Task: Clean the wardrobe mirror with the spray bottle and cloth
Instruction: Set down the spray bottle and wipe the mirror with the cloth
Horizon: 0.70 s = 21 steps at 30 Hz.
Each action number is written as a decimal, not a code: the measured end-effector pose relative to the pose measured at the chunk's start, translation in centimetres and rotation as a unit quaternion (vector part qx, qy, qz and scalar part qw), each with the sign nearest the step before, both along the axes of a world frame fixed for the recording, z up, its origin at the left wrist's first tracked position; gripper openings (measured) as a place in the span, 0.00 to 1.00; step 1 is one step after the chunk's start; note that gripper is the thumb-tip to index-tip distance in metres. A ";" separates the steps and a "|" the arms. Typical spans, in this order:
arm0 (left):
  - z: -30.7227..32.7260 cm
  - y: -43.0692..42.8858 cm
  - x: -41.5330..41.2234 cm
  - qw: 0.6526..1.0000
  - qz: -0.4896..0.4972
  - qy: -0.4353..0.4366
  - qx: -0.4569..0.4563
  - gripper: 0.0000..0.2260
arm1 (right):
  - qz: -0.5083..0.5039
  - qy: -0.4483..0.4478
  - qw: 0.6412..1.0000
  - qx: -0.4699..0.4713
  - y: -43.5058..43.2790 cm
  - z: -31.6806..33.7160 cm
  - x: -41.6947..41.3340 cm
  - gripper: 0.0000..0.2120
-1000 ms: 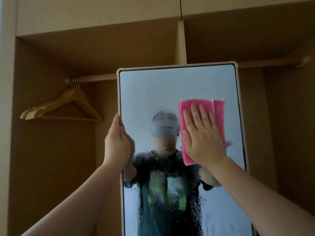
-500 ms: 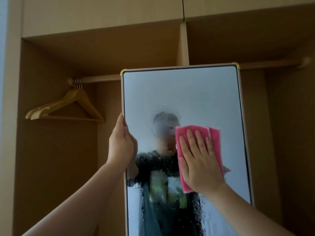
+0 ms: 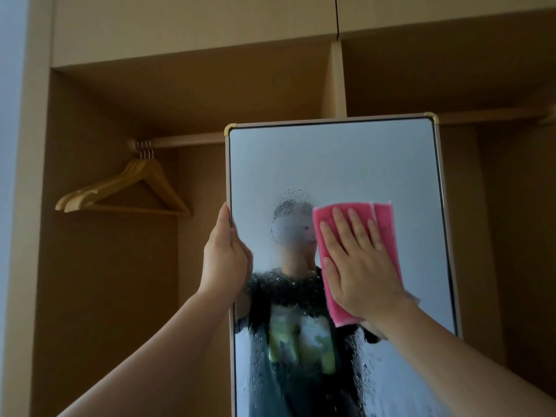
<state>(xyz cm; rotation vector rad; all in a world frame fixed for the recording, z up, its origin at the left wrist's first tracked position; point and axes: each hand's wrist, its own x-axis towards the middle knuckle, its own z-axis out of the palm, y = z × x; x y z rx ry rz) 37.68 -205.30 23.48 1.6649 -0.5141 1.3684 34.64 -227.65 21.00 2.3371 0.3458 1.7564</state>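
My right hand (image 3: 359, 263) lies flat and spread, pressing the pink cloth (image 3: 383, 224) against the mirror (image 3: 331, 164). My left hand (image 3: 224, 260) grips the mirror's left edge; droplets (image 3: 293, 195) sit between them.

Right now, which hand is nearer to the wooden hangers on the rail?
Left. The left hand grips the mirror at its left edge, the side facing the wooden hangers. The right hand presses the pink cloth on the glass, farther right.
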 end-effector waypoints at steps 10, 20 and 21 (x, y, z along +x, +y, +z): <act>0.0 0.2 0.2 1.000 0.001 0.025 0.001 0.22 | -0.032 -0.006 0.999 -0.028 1.3 7.9 0.6 0.28; -0.1 0.3 0.4 1.000 -0.004 0.029 0.001 0.22 | -0.038 -0.029 0.999 -0.015 2.9 13.3 1.1 0.29; -0.1 0.4 0.4 0.999 -0.007 0.032 0.001 0.22 | -0.038 -0.031 0.999 -0.013 3.0 13.7 1.1 0.29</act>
